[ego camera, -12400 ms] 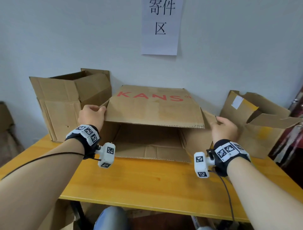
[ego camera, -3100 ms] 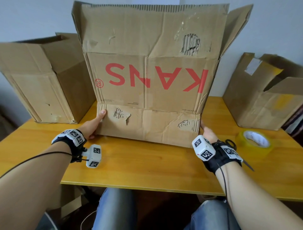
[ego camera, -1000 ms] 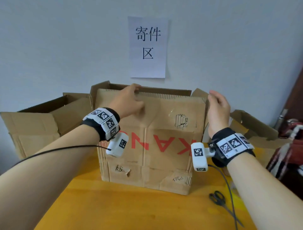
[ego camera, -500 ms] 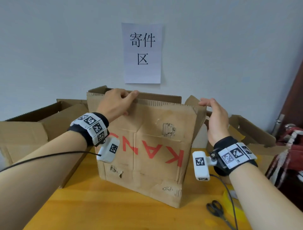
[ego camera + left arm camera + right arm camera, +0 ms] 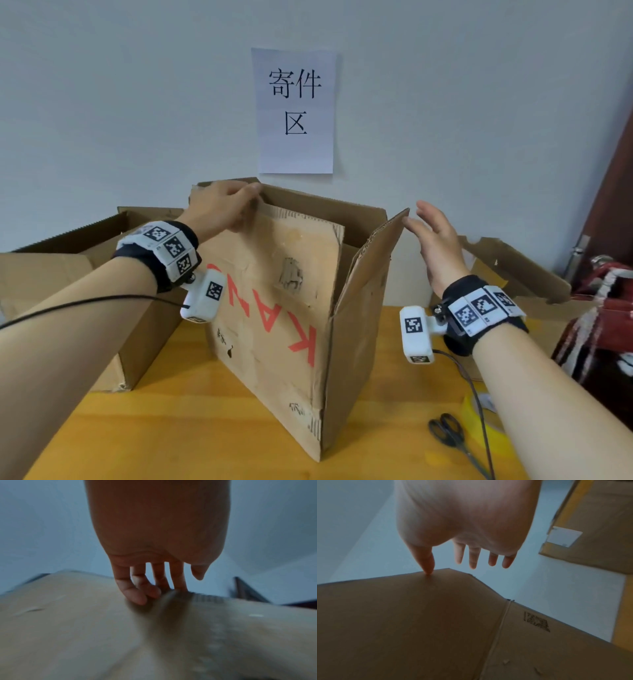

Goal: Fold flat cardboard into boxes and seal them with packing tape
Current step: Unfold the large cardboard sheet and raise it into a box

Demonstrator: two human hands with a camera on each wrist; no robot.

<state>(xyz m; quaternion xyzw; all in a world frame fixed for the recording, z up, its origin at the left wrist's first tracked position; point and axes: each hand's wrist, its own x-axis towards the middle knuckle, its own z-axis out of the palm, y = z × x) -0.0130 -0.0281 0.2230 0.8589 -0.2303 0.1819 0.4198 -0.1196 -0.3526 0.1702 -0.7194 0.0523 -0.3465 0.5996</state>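
Observation:
A worn cardboard box (image 5: 274, 308) with red upside-down lettering stands on the wooden table (image 5: 171, 428), one corner turned towards me and its top flaps up. My left hand (image 5: 222, 205) grips the top edge of the near flap at its left end. In the left wrist view the fingers (image 5: 135, 595) curl over that corrugated edge. My right hand (image 5: 435, 236) is held flat beside the right side flap (image 5: 373, 253), fingers straight. In the right wrist view only the thumb tip (image 5: 428, 572) touches the flap's edge (image 5: 402, 577).
Black scissors (image 5: 448, 435) and a yellow tape roll (image 5: 474, 416) lie on the table at the right, under my right forearm. An open box (image 5: 68, 274) stands at the left, another (image 5: 513, 267) at the right. A paper sign (image 5: 296, 109) hangs on the wall.
The box has turned so its right corner points towards me. My left hand has stayed on the near flap's top edge. My right hand has moved out beside the side flap.

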